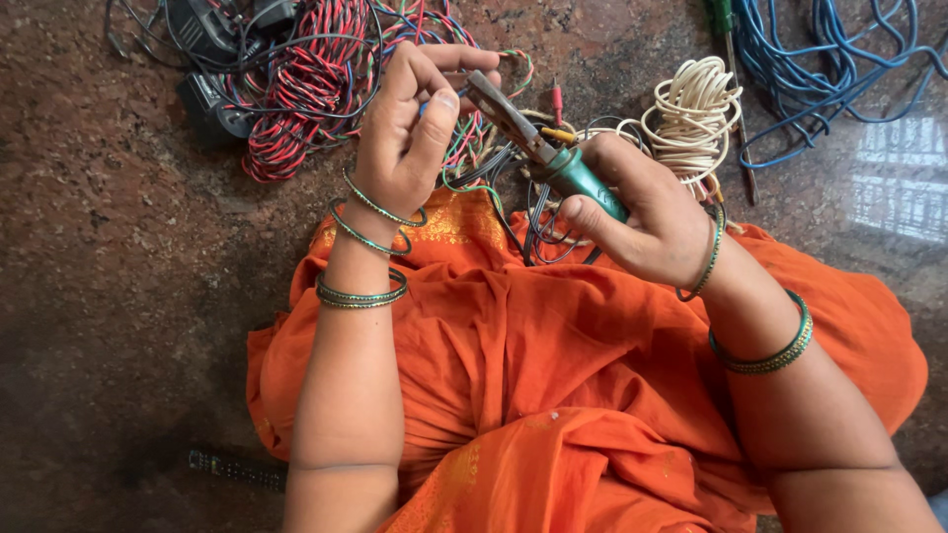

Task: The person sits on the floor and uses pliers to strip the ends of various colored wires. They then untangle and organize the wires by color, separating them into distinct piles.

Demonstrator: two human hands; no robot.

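At the far left, near the bottom edge, a dark narrow strip (237, 470) is lying on the brown stone floor (109, 247). Higher up, at the top left, black adapters (209, 59) with thin black cables are resting beside a big bundle of red and black twisted wire (301, 94).

The person is sitting on the floor in an orange garment (533, 395), and both arms are reaching forward over the lap. The left hand (400, 138), wearing green bangles (363, 292) on the wrist, is lifted just beside the red bundle. Its fingers (434, 114) are closing on a thin wire (494, 61) with mixed colours, pinching it between the thumb and the forefinger. The wire is going up and across to the metal tip of the pliers.

In the middle, the pliers (538, 148) are pointing up and to the left, with their metal nose touching the pinched wire. The right hand (642, 212) is gripping the green handles; its fingers are wrapping tightly around them. Under the two hands, loose dark and green wires (538, 222) are lying on the orange cloth.

To the right of the pliers, a coil of cream wire (691, 114) is lying on the floor. At the top right, a green-handled screwdriver (729, 39) is resting near a heap of blue cable (829, 69).
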